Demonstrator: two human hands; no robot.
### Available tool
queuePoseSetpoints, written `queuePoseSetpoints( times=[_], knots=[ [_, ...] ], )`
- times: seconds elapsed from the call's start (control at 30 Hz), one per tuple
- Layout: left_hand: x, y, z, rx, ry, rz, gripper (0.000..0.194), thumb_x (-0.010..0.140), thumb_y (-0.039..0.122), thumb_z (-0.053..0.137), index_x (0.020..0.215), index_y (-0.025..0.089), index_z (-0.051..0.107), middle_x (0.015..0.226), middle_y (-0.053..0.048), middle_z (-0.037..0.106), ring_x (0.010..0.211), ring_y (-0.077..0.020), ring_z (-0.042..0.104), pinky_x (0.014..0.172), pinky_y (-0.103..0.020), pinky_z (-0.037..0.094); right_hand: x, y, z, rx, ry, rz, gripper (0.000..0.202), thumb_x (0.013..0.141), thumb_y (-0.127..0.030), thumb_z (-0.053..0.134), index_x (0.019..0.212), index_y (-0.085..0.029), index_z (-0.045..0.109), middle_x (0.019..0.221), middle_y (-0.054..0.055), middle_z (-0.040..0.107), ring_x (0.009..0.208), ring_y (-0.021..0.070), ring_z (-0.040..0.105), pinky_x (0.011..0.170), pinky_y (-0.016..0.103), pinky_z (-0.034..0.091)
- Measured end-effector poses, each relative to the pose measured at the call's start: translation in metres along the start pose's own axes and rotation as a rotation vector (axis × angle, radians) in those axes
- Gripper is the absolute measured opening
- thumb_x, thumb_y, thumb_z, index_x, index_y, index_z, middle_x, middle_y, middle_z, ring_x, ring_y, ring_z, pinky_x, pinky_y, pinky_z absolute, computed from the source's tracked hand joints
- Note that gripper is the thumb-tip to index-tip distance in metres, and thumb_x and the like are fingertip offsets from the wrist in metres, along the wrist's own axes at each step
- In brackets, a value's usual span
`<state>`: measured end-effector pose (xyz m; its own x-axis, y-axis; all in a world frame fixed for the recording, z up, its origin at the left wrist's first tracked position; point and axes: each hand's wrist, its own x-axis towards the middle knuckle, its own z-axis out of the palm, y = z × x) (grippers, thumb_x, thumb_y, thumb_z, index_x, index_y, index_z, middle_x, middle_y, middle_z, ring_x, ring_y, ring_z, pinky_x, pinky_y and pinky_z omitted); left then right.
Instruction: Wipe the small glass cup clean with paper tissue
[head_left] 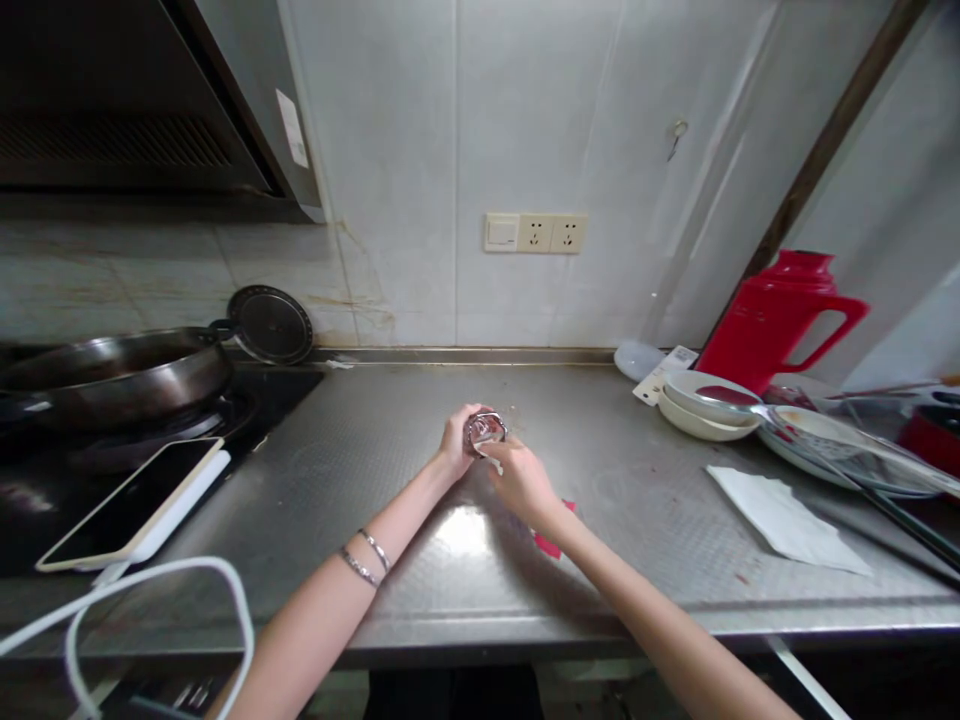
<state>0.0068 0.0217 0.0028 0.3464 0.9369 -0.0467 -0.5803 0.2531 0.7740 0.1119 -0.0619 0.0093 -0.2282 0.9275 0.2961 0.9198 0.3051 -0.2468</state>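
Note:
My left hand (454,441) is wrapped round the side of a small shiny cup (487,425), apparently clear glass, above the middle of the steel counter. Its mouth faces up toward me, with reddish-brown tones showing inside. At the near side of the rim is my right hand (523,476), its fingers bent and drawn together at the opening. A whitish bit shows by those fingertips; whether it is tissue or something else I cannot tell. Under my right forearm lies a red packet or scrap (551,545), partly hidden.
A pan (120,375) sits on the stove at left, with a phone (135,505) and white cable nearer. On the right are stacked bowls (705,425), a red thermos jug (780,320) and a white paper napkin (784,520). Wall sockets (536,233) are behind.

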Motion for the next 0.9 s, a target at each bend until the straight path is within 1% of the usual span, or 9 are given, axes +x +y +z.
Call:
queuePoseSetpoints(
  times=[0.13,0.23,0.33,0.4,0.43,0.53,0.6,0.7,0.9],
  knots=[
    [-0.003,0.002,0.000,-0.042,-0.020,0.021,0.022,0.075,0.032,0.054,0.076,0.012,0.063,0.069,-0.007,0.069,0.063,-0.0178,0.065,0.063,-0.029,0.051,0.002,0.000,0.001,0.045,0.046,0.029,0.030,0.087,-0.018,0.050,0.112,-0.026,0.063,0.111,0.004,0.066,0.099,0.0188,0.059,0.078,0.025,0.046],
    [-0.001,0.003,-0.001,-0.096,-0.061,0.044,0.022,0.074,0.031,0.055,0.078,0.012,0.065,0.073,-0.009,0.071,0.067,-0.0189,0.067,0.068,-0.029,0.051,0.004,0.009,-0.006,-0.046,0.070,-0.082,0.022,0.090,-0.025,0.050,0.108,-0.029,0.064,0.110,0.002,0.067,0.101,0.0194,0.057,0.074,0.025,0.046],
    [0.002,0.008,-0.007,-0.137,-0.125,0.010,0.024,0.073,0.030,0.055,0.082,0.011,0.066,0.080,-0.012,0.072,0.077,-0.0217,0.068,0.073,-0.031,0.052,0.007,0.019,-0.020,-0.179,0.035,-0.222,0.021,0.094,-0.026,0.045,0.104,-0.027,0.064,0.104,0.003,0.068,0.099,0.0190,0.055,0.065,0.022,0.045],
    [0.004,0.014,-0.012,-0.121,-0.165,-0.063,0.028,0.075,0.031,0.053,0.089,0.010,0.066,0.088,-0.014,0.072,0.083,-0.0233,0.069,0.073,-0.032,0.052,0.009,0.024,-0.031,-0.292,-0.015,-0.339,0.021,0.095,-0.023,0.043,0.100,-0.023,0.063,0.101,0.005,0.068,0.102,0.0200,0.053,0.061,0.022,0.044],
    [0.005,0.017,-0.015,-0.088,-0.166,-0.123,0.031,0.076,0.033,0.052,0.093,0.010,0.066,0.088,-0.013,0.073,0.080,-0.0225,0.069,0.069,-0.031,0.053,0.010,0.027,-0.036,-0.348,-0.040,-0.408,0.021,0.095,-0.021,0.042,0.099,-0.021,0.063,0.102,0.006,0.067,0.104,0.0205,0.052,0.060,0.022,0.044],
    [0.006,0.022,-0.020,0.023,-0.185,-0.297,0.039,0.081,0.041,0.050,0.094,0.009,0.066,0.072,-0.013,0.072,0.057,-0.0206,0.066,0.052,-0.030,0.050,0.016,0.033,-0.049,-0.474,-0.107,-0.606,0.022,0.094,-0.014,0.041,0.101,-0.019,0.061,0.105,0.008,0.066,0.107,0.0212,0.049,0.059,0.023,0.044],
    [0.006,0.020,-0.019,0.098,-0.187,-0.394,0.039,0.081,0.045,0.052,0.088,0.010,0.066,0.066,-0.011,0.070,0.052,-0.0203,0.064,0.051,-0.031,0.050,0.020,0.035,-0.053,-0.534,-0.141,-0.677,0.022,0.092,-0.011,0.042,0.099,-0.017,0.061,0.105,0.008,0.066,0.107,0.0213,0.048,0.060,0.024,0.044],
    [0.006,0.011,-0.015,0.128,-0.131,-0.409,0.029,0.078,0.041,0.059,0.079,0.012,0.065,0.064,-0.008,0.069,0.053,-0.0203,0.064,0.055,-0.034,0.052,0.023,0.036,-0.053,-0.580,-0.152,-0.686,0.019,0.091,-0.012,0.045,0.090,-0.016,0.063,0.102,0.010,0.066,0.105,0.0229,0.048,0.065,0.027,0.044],
    [0.008,0.003,-0.008,0.041,-0.044,-0.209,0.021,0.077,0.032,0.058,0.079,0.013,0.066,0.065,-0.004,0.068,0.052,-0.0144,0.062,0.050,-0.025,0.048,0.016,0.033,-0.042,-0.537,-0.033,-0.492,0.023,0.084,-0.004,0.048,0.098,-0.014,0.063,0.115,0.013,0.062,0.105,0.0247,0.048,0.075,0.032,0.045]
  ],
)
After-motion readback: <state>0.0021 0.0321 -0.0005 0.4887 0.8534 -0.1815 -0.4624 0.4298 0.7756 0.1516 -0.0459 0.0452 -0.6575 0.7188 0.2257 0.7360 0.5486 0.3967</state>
